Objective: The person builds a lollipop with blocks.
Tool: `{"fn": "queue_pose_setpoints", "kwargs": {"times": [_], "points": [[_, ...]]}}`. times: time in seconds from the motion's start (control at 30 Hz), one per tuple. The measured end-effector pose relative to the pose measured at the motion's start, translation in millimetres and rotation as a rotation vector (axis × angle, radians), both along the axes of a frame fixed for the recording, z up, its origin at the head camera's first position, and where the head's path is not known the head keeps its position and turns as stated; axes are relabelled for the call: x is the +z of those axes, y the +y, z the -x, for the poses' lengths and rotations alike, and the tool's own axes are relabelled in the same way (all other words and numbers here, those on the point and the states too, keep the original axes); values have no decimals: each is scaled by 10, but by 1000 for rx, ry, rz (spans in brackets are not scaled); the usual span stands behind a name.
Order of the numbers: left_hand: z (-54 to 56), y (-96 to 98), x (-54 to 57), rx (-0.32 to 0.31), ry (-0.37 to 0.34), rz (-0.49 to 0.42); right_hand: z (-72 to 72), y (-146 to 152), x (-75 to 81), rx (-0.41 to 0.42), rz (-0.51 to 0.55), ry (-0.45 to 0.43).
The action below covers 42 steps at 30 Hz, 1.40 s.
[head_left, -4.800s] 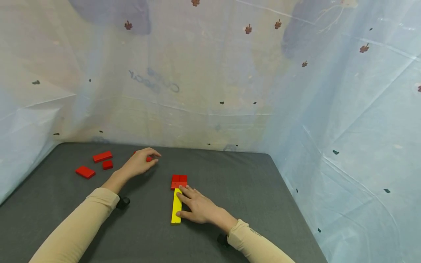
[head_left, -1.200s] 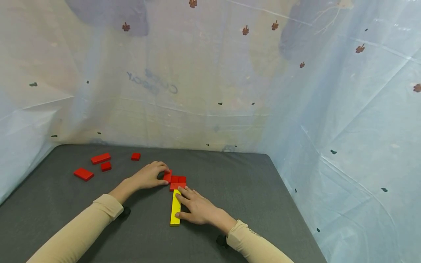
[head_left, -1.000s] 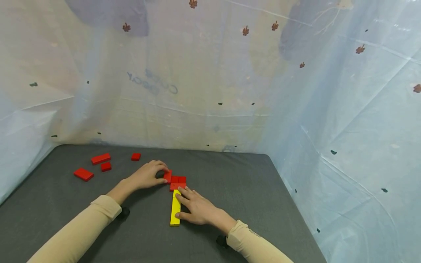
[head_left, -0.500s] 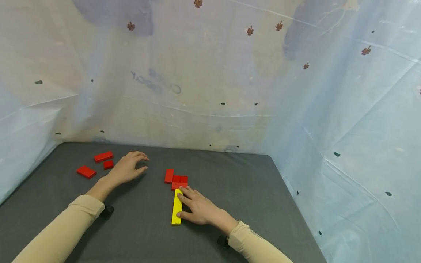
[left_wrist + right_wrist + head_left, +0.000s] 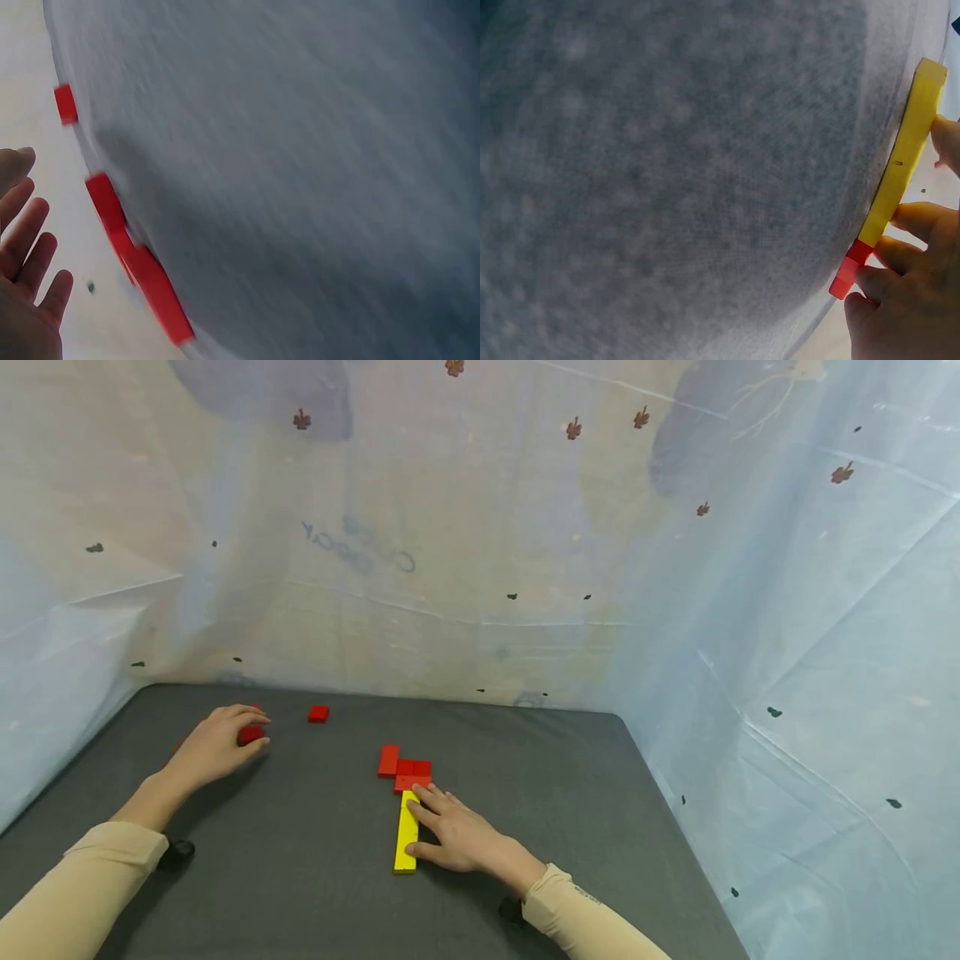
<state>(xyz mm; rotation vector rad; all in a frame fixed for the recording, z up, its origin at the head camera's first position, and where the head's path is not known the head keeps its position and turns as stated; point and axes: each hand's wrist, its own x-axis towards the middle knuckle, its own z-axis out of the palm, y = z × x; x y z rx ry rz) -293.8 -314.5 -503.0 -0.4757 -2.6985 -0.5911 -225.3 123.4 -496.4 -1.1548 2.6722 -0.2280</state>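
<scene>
My left hand [image 5: 213, 745] is over the loose red blocks at the far left. Its thumb and fingers are spread apart around a small red block [image 5: 250, 736], which shows between them in the head view. In the left wrist view its fingers [image 5: 34, 262] are loosely extended, away from a longer red block [image 5: 157, 292]. With nearly straight fingers, my right hand [image 5: 465, 837] rests along the yellow strip [image 5: 403, 852]. Its fingertips reach the lower red block [image 5: 412, 783] at the strip's far end. Two small red blocks lie just behind that one, and an upright red block [image 5: 388, 760] stands at their left.
A small red block [image 5: 318, 714] lies alone near the back edge of the dark grey table [image 5: 540, 768]. Other red blocks at the far left are mostly hidden behind the left hand. A patterned plastic sheet [image 5: 450, 543] hangs behind and to the right.
My left hand set a red block at the left of the red group, let go, and moved left to the loose blocks. The right hand has stayed on the yellow strip.
</scene>
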Motion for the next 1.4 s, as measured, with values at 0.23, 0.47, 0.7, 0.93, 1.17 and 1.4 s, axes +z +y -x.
{"fn": "queue_pose_setpoints", "kwargs": {"times": [0.23,0.47,0.7,0.93,1.17,1.4], "points": [[-98,-300,-27,54,4,21,-18,5,26,-3,3,-3],[-188,-528,-52,109,-93,77,-1,6,-6,5,5,8],[-239,-643,-81,148,-166,99,0,18,5,14,5,15],[-276,-677,-85,185,-227,89,-10,10,17,9,5,13],[-282,-684,-83,216,-257,72,-1,11,7,9,5,18],[-283,-662,-100,224,-268,56,-7,14,5,12,4,17]]}}
